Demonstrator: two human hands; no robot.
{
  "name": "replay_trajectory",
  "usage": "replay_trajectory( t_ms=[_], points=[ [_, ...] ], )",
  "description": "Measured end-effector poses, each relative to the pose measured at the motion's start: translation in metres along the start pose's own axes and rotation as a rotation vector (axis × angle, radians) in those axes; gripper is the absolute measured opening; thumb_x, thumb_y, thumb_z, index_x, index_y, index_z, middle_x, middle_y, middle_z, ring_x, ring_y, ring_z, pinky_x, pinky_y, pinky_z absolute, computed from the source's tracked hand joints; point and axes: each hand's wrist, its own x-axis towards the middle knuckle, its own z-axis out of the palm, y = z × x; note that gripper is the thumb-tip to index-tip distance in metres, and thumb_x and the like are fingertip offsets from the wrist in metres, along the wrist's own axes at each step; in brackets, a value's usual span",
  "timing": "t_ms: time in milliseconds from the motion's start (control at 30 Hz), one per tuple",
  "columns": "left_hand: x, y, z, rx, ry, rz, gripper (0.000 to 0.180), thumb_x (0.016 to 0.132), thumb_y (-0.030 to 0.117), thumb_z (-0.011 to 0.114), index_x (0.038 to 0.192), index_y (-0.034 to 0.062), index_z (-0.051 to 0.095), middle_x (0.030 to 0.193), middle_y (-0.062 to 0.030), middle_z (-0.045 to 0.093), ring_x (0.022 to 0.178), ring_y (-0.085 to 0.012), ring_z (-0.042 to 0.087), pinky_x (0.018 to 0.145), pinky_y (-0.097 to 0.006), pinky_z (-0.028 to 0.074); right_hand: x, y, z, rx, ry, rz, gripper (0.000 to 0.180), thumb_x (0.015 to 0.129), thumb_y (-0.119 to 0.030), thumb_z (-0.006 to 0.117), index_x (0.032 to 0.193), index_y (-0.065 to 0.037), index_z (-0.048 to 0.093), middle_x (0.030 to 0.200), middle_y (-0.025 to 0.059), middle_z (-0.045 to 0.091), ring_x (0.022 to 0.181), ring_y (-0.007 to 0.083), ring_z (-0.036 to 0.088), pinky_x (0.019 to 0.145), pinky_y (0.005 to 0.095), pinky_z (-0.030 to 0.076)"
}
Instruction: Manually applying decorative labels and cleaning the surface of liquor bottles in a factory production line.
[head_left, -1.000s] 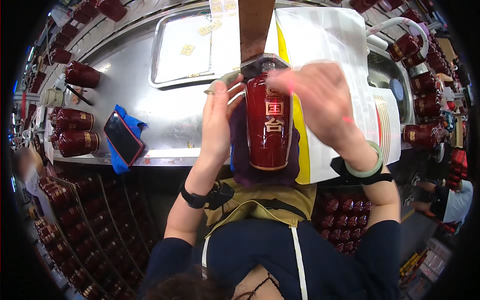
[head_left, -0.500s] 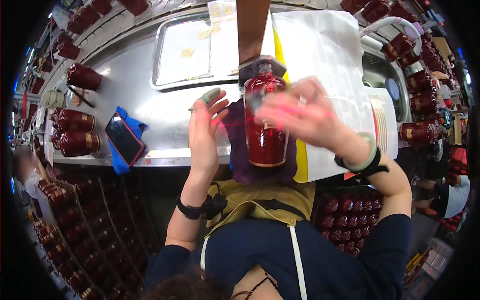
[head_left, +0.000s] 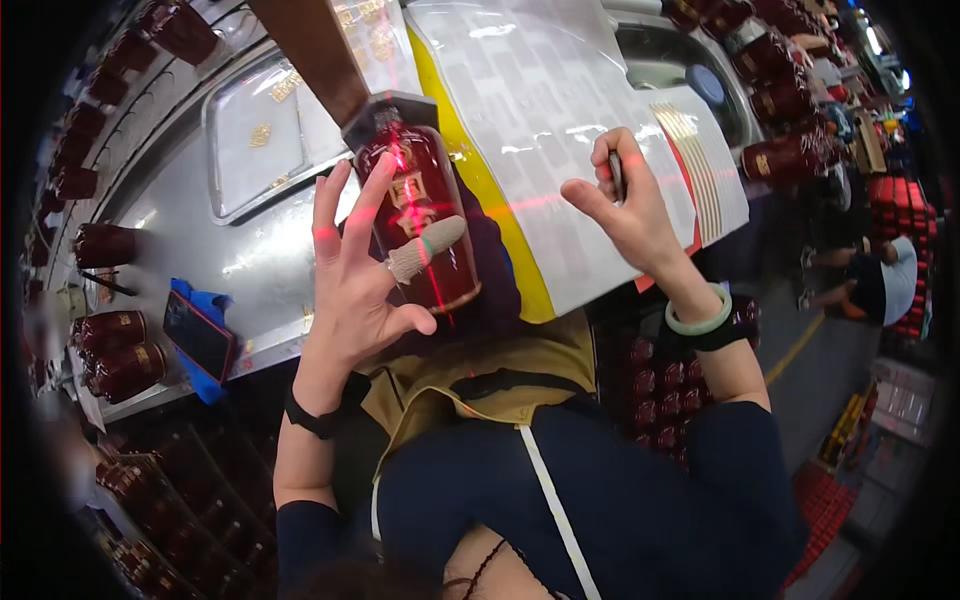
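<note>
A dark red glossy bottle (head_left: 447, 185) with gold decoration lies on a dark purple cloth (head_left: 497, 262), its neck toward a grey angular block (head_left: 419, 110). Red light lines cross the bottle's front. Over its left side my left hand (head_left: 358, 285) is spread open, a knitted finger cover (head_left: 427, 249) on one finger. I cannot tell whether its fingertips touch the glass. Farther right, above the white printed sheets (head_left: 540, 110), my right hand (head_left: 637, 212) is curled round a thin dark metal tool (head_left: 616, 174), thumb stretched out. Most of the tool is hidden in the fist.
A brown post (head_left: 310, 50) rises behind the block. At left stand a metal tray (head_left: 218, 190) with gold stickers, a phone (head_left: 198, 330) on a blue cloth (head_left: 207, 384), and several red bottles (head_left: 120, 368). A sink (head_left: 735, 125) lies at far right; gold-striped strips (head_left: 690, 165) lie near it.
My right hand has drawn off the bottle to the right, uncovering its gold decoration. My left hand has come over the bottle, fingers spread. The whole view has turned.
</note>
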Motion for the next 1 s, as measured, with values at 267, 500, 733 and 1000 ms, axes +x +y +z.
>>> replay_trajectory(
  t_ms=[267,500,733,1000],
  points=[
    [-0.021,0.015,0.018,-0.33,0.321,-0.31,0.099,0.098,0.083,0.015,0.141,0.0076,0.064,0.162,-0.0219,0.038,0.151,-0.0362,0.03,0.123,-0.052,0.025,-0.072,0.033,-0.006,-0.5,-0.4,-0.273,0.043,0.075,-0.025,0.09,0.092,-0.007,0.055,0.089,0.0111,0.057,0.083,0.0348,0.06,0.073,0.0417,0.05],
    [-0.031,0.033,0.017,-0.328,0.37,-0.387,0.101,0.101,0.078,0.016,0.156,-0.0039,0.035,0.161,-0.0209,0.04,0.149,-0.0328,0.04,0.124,-0.052,0.03,-0.106,0.019,0.042,-0.565,-0.161,0.046,0.039,0.083,-0.034,0.084,0.097,-0.008,0.058,0.092,0.0109,0.059,0.087,0.0338,0.066,0.07,0.046,0.053],
    [-0.037,0.032,0.018,-0.324,0.41,-0.39,0.098,0.103,0.075,0.018,0.152,-0.0055,0.042,0.16,-0.022,0.04,0.149,-0.0329,0.041,0.123,-0.052,0.032,-0.11,0.022,0.054,-0.582,-0.041,0.11,0.032,0.085,-0.02,0.08,0.104,-0.007,0.058,0.102,0.0156,0.058,0.094,0.0374,0.066,0.077,0.0478,0.055],
    [-0.04,0.031,0.015,-0.366,0.443,-0.369,0.093,0.103,0.073,0.025,0.152,-0.0049,0.041,0.158,-0.0239,0.041,0.148,-0.0347,0.04,0.12,-0.054,0.034,-0.098,0.016,0.043,-0.549,-0.174,0.176,0.021,0.086,-0.018,0.076,0.1,-0.008,0.064,0.103,0.0143,0.064,0.098,0.0367,0.068,0.083,0.0483,0.055]
  ],
)
